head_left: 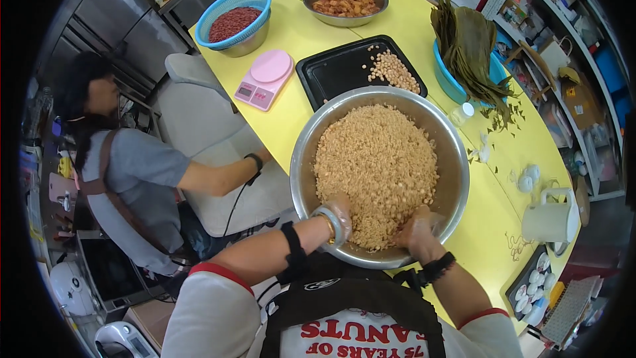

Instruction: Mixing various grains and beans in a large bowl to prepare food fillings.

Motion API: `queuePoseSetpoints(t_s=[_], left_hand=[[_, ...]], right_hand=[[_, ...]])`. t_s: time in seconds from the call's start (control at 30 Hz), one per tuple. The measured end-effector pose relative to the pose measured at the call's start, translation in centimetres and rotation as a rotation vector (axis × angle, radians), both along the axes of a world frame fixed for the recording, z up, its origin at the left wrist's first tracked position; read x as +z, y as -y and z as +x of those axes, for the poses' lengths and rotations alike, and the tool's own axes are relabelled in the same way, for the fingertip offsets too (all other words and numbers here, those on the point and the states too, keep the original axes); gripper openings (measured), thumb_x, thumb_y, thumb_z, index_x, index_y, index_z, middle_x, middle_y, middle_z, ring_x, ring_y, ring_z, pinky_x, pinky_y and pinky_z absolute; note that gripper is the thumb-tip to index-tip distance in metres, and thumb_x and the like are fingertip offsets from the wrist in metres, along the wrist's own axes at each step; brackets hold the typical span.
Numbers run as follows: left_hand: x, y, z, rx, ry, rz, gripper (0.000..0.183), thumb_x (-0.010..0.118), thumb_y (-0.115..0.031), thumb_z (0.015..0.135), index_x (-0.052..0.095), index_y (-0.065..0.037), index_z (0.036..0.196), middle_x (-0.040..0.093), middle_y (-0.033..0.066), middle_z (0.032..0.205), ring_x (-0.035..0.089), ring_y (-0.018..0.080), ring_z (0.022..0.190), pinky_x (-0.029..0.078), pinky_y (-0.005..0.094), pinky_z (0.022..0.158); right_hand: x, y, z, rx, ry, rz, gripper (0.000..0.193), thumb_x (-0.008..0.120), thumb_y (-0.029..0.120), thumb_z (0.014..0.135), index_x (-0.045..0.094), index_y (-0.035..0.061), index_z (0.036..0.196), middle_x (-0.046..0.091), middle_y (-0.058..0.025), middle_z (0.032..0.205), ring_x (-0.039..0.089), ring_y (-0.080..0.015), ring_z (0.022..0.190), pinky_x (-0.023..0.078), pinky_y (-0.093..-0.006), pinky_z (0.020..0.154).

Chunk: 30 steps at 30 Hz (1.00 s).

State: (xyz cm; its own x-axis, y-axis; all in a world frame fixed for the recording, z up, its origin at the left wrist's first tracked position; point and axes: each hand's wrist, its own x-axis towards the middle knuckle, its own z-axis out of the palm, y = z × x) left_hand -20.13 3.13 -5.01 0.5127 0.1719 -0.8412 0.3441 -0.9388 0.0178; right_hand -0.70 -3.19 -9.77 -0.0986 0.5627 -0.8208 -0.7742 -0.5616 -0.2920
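A large steel bowl (457, 179) stands at the table's near edge, heaped with brownish grains that look like rice (374, 159), with some peanut-like pieces mixed in. My left hand (339, 215) dips into the near left side of the heap, a bangle at its wrist. At the near right, my right hand (419, 231) reaches into the grains beside the bowl's wall. Both hands seem to wear thin clear gloves. The grains hide the fingertips of both hands, so whether the fingers are closed does not show. Each wrist carries a dark band.
Behind the bowl lies a black tray (324, 69) with peanuts or beans, beside a pink scale (270, 66). A blue basket of red beans (233, 24), a bowl of orange-brown pieces (346, 4), long leaves (460, 50) and a pitcher (548, 219) stand around. A person (136, 166) sits left.
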Motion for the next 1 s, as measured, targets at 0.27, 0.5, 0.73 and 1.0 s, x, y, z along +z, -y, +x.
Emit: queuePoseSetpoints(t_s=[0.27,0.5,0.73,1.0], left_hand=[[1.3,-0.5,0.6,-0.777,-0.404,0.768,0.038,0.039,-0.040,0.091,0.064,-0.017,0.109,0.064,0.0083,0.109,0.062,0.0234,0.099,0.046,0.0420,0.084],[9.4,-3.5,-1.5,-2.153,-1.124,1.838,0.050,0.024,-0.034,0.098,0.050,-0.002,0.126,0.055,0.0142,0.127,0.054,0.0303,0.116,0.039,0.0502,0.102],[-0.9,-3.1,-3.8,-2.971,-1.425,0.757,0.052,0.043,-0.045,0.094,0.047,-0.006,0.128,0.050,0.0121,0.130,0.045,0.0247,0.122,0.037,0.0452,0.099],[-4.2,-5.7,-3.9,-3.163,-1.532,1.003,0.078,0.050,-0.050,0.090,0.028,0.003,0.143,0.034,0.0158,0.147,0.038,0.0271,0.131,0.028,0.0361,0.107]], right_hand=[[5.7,-1.6,-3.3,0.138,-0.289,0.130,0.055,0.031,0.046,0.094,0.047,0.0086,0.131,0.048,-0.0142,0.135,0.047,-0.0316,0.124,0.038,-0.0560,0.101],[17.7,-6.3,-2.1,0.030,-0.108,0.072,0.061,0.031,0.052,0.095,0.031,0.0094,0.139,0.037,-0.0132,0.142,0.041,-0.0343,0.126,0.034,-0.0575,0.101],[11.8,-13.1,3.8,1.112,1.567,0.529,0.030,0.052,0.017,0.088,0.048,-0.0008,0.111,0.059,-0.0186,0.102,0.058,-0.0329,0.094,0.046,-0.0444,0.080],[4.1,-17.4,6.8,1.517,1.852,1.384,0.006,0.054,0.004,0.075,0.051,0.0023,0.080,0.054,-0.0161,0.072,0.058,-0.0340,0.074,0.045,-0.0415,0.068]])
